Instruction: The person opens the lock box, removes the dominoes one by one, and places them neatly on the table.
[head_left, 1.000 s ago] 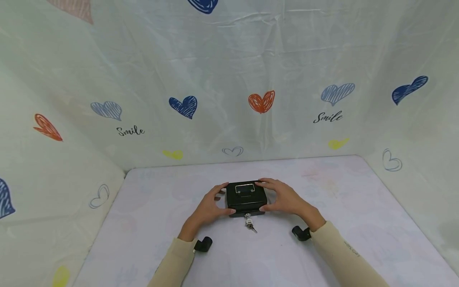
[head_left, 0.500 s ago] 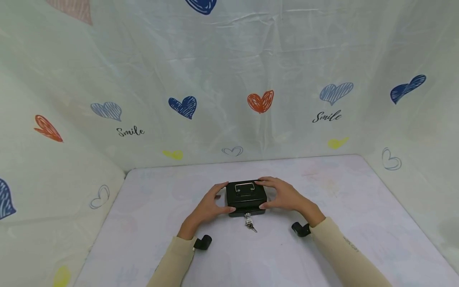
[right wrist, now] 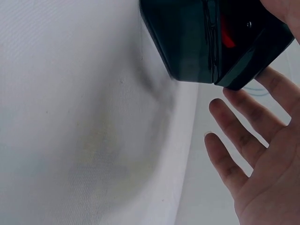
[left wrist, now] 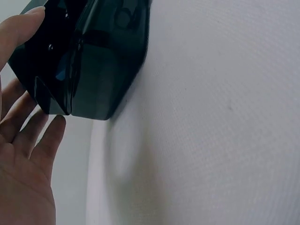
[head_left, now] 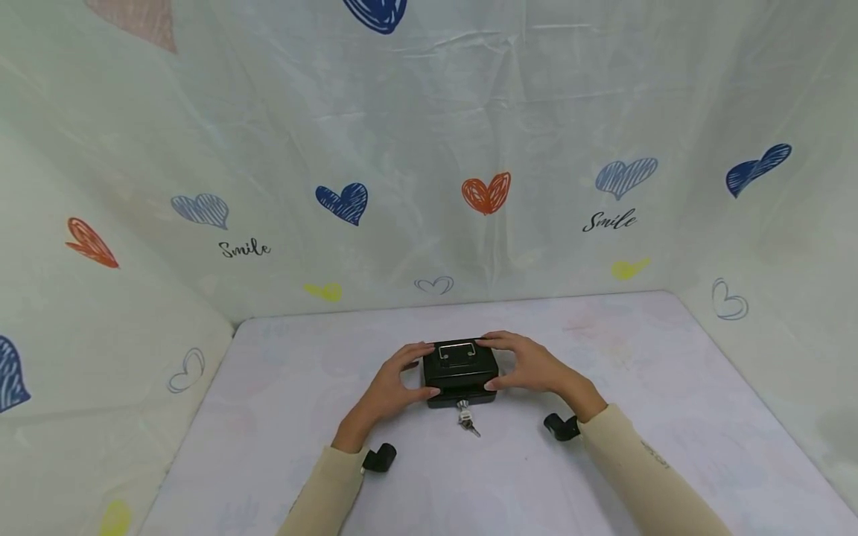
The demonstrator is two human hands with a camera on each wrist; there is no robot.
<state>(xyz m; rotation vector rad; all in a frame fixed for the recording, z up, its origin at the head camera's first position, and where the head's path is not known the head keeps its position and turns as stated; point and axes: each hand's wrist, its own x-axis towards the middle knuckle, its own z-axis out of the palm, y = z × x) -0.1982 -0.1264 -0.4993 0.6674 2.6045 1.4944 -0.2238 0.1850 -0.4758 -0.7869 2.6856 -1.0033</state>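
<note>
A black cash box (head_left: 461, 378) with a folding metal handle on its lid rests on the table. Keys (head_left: 466, 421) hang from the lock at its front. My left hand (head_left: 392, 385) holds the lid's left side, thumb at the front edge and fingers at the back corner. On the other side my right hand (head_left: 535, 368) grips the lid the same way. Both wrist views show the lid (left wrist: 47, 96) tilted up from the base (left wrist: 96, 77), with a gap at the front. Something red (right wrist: 227, 33) shows inside the gap in the right wrist view.
The white table (head_left: 302, 447) reaches back to a pale curtain (head_left: 402, 112) printed with hearts and words, which also hangs at both sides. A black wrist camera (head_left: 380, 458) sits at the left cuff and another black camera (head_left: 560, 427) at the right cuff.
My left fingers have shifted slightly inward onto the lid's back left corner. The right hand keeps its hold, and the cash box stays in place.
</note>
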